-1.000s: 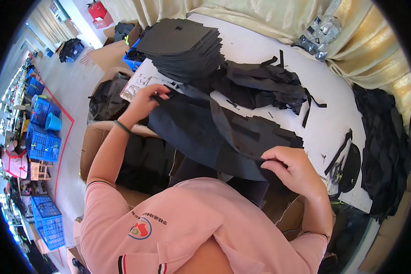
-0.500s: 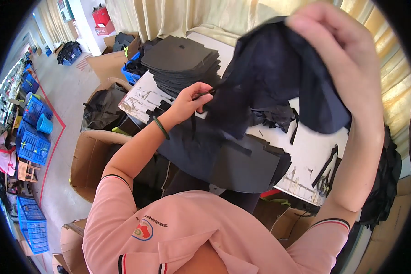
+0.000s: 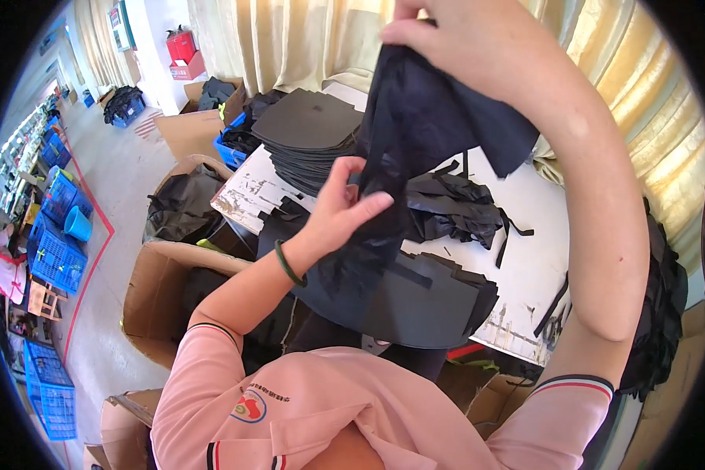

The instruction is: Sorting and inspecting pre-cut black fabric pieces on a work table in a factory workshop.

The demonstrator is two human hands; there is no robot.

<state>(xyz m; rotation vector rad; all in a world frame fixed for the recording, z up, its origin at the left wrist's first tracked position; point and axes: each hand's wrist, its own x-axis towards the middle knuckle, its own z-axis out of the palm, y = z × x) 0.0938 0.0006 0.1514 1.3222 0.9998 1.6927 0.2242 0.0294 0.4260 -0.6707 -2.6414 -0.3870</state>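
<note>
A piece of thin black fabric (image 3: 446, 117) hangs high over the table, its top edge pinched in my right hand (image 3: 458, 43). Its lower part drops in front of a stack of stiff dark panels (image 3: 423, 309) at the table's near edge. Beside the hanging cloth is my left hand (image 3: 338, 215), thumb and index finger spread apart; its other fingers are partly hidden. Behind the cloth, a crumpled heap of black fabric pieces with straps (image 3: 458, 207) lies on the white table (image 3: 525, 258).
A taller stack of dark panels (image 3: 309, 121) stands at the back left of the table. Cardboard boxes (image 3: 153, 313) sit to the left, one with black material (image 3: 184, 207). Black fabric (image 3: 654, 313) hangs at the right, and scissors lie partly hidden by my right arm. Curtains (image 3: 290, 39) hang behind.
My right hand has moved left with the black fabric, bringing it over the middle of the table. My left hand has shifted slightly down and right, its thumb and finger now apart.
</note>
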